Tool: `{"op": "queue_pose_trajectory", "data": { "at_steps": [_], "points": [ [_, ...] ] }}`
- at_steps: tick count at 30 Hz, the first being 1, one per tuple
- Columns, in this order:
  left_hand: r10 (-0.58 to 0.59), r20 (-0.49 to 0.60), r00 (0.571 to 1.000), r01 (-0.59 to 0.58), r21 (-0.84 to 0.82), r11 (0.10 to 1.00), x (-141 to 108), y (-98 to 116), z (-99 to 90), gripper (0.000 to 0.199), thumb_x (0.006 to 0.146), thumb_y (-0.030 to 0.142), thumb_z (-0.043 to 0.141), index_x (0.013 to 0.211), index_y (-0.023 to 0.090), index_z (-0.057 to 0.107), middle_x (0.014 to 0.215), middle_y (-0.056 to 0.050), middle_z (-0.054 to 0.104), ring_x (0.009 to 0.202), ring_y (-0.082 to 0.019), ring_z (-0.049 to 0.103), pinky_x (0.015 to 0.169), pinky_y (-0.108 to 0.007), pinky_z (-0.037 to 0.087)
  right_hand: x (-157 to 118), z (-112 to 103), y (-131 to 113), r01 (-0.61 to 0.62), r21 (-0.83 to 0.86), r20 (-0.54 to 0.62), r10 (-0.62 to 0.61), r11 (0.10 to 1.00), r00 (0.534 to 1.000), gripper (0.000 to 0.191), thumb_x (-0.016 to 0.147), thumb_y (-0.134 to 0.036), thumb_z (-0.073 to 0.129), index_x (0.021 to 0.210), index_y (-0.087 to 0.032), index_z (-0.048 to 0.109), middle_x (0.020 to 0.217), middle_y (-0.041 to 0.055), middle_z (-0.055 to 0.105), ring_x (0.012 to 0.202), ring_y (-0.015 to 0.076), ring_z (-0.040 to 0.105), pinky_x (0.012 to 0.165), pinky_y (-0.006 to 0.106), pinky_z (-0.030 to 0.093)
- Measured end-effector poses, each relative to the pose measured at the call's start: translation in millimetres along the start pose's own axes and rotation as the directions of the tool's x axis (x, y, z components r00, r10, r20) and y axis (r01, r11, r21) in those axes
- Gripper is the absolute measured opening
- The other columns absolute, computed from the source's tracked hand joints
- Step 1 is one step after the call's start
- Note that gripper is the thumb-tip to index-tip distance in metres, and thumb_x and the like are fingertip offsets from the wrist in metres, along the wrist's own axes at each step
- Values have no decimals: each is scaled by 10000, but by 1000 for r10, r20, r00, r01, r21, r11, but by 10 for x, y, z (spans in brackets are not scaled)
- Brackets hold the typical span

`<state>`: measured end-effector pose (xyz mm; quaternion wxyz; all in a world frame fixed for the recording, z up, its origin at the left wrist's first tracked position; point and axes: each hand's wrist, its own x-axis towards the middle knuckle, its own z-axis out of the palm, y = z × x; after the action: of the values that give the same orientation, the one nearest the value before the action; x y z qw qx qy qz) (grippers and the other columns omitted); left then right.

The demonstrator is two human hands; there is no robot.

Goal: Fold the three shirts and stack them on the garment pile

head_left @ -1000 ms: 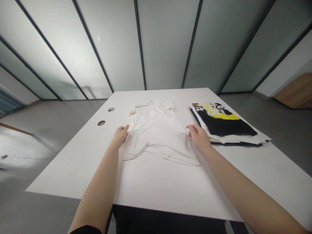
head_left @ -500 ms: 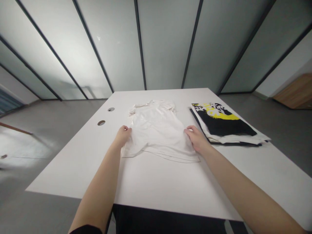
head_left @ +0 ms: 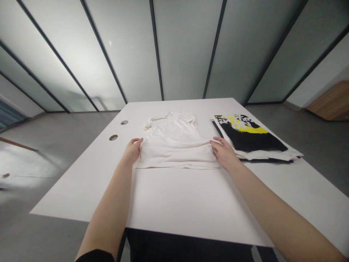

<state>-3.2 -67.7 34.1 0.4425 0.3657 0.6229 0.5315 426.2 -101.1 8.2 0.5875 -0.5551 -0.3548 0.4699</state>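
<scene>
A white T-shirt (head_left: 174, 136) lies spread on the white table, its neck and short sleeves toward the far edge and its hem toward me. My left hand (head_left: 133, 148) pinches the shirt's left side a little above the hem. On the opposite side, my right hand (head_left: 223, 151) grips the fabric between thumb and fingers. Between both hands the cloth is drawn taut, with a raised crosswise fold. Parts of the fingertips are hidden by the fabric.
Right of the shirt, a stack of folded clothes (head_left: 259, 140) has a black, yellow and white printed piece on top. Two round holes, a far hole (head_left: 124, 122) and a nearer hole (head_left: 113, 137), pierce the table (head_left: 174, 203) at left. Frosted glass panels stand behind.
Both hands have moved slightly outward, stretching the shirt's lower part. The hem has slid away from me and straightened, and a crosswise fold has formed between the hands.
</scene>
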Motion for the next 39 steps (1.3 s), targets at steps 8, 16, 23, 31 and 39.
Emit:
{"op": "queue_pose_trajectory", "data": {
  "at_steps": [8, 16, 23, 31, 39],
  "points": [
    [-58, 206, 977, -96, 665, 741, -169, 165, -304, 603, 633, 411, 920, 1134, 259, 622, 833, -16, 743, 707, -227, 695, 645, -295, 489, -172, -138, -162, -9, -505, 328, 201, 863, 923, 608, 770, -469, 842, 1295, -268, 613, 618, -75, 626, 456, 134, 489, 414, 228, 354],
    [190, -2, 982, -166, 485, 859, -119, 61, -82, 541, 819, 384, 736, 1316, 232, 586, 838, 9, 660, 639, -163, 581, 646, -272, 468, -107, -6, -91, 21, -88, 90, -13, 996, 996, 507, 740, -473, 788, 1179, -295, 606, 777, -46, 660, 628, 161, 631, 571, 262, 509],
    [250, 71, 966, -249, 528, 812, -76, -69, 11, 535, 842, 323, 719, 1360, 237, 618, 1015, -73, 735, 948, -253, 708, 888, -356, 522, -127, -63, -7, 256, -551, 272, -119, 794, 955, 360, 846, -454, 696, 1144, -254, 721, 695, -35, 612, 573, 171, 548, 531, 276, 412],
    [324, 94, 941, -305, 646, 700, -40, -92, 3, 464, 928, 308, 642, 1387, 244, 632, 1150, -111, 752, 1111, -301, 717, 1009, -404, 517, 1, -154, 17, 361, -721, 113, -413, 591, 903, 320, 964, -372, 530, 1135, -213, 750, 939, 98, 723, 775, 256, 639, 780, 385, 518],
    [504, 275, 819, -541, 662, 518, -305, 57, 182, 237, 928, 305, 652, 1142, 224, 713, 1133, -129, 726, 1080, -303, 663, 1002, -430, 514, -285, 13, -125, 625, -672, 444, -458, 398, 770, 277, 984, -369, 576, 1097, -211, 773, 993, 123, 715, 946, 300, 670, 897, 419, 526]
  ]
}}
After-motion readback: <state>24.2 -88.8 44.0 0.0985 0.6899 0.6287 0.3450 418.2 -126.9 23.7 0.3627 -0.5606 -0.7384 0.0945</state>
